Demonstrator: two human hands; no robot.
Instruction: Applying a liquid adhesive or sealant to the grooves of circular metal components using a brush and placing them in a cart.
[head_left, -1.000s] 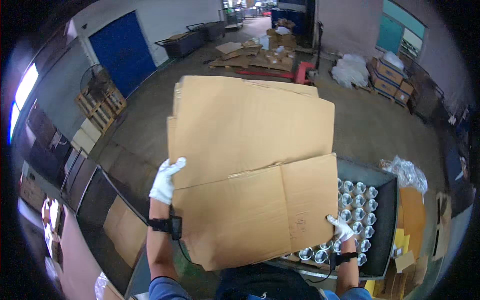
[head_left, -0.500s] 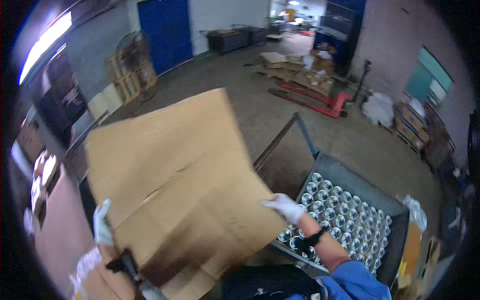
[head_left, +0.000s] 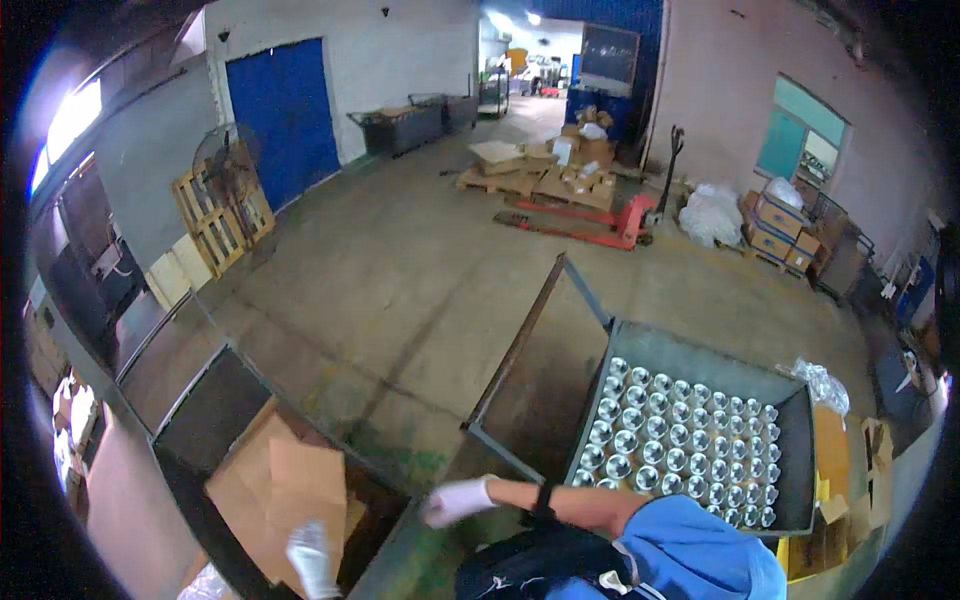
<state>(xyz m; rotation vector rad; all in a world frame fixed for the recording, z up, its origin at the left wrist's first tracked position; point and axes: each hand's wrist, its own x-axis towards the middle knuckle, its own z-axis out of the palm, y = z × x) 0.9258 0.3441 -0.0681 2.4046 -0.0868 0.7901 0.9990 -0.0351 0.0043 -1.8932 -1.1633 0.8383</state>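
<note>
A brown cardboard sheet (head_left: 245,480), with a raised flap, lies inside a dark metal bin (head_left: 200,410) at the lower left. My left hand (head_left: 310,552), in a white glove, is over the cardboard with its fingers stretched out; whether it touches cannot be told. My right hand (head_left: 458,503), gloved too, is next to the bin's right edge, its fingers smeared by motion and no held thing visible. To the right, a grey metal bin (head_left: 690,345) holds rows of shiny round metal parts (head_left: 679,435).
A rusty metal frame (head_left: 518,345) stands beside the bin of parts. Farther off are a red pallet jack (head_left: 625,225), a loaded pallet (head_left: 535,180), stacked cartons (head_left: 775,228) and a wooden pallet (head_left: 215,220) leaning by a blue door (head_left: 285,120). Clear plastic (head_left: 822,385) lies at the right.
The large cardboard sheet, held up between both hands before, is now down in the left bin. My right hand has let go and moved left; my left hand is lower. The view has shifted.
</note>
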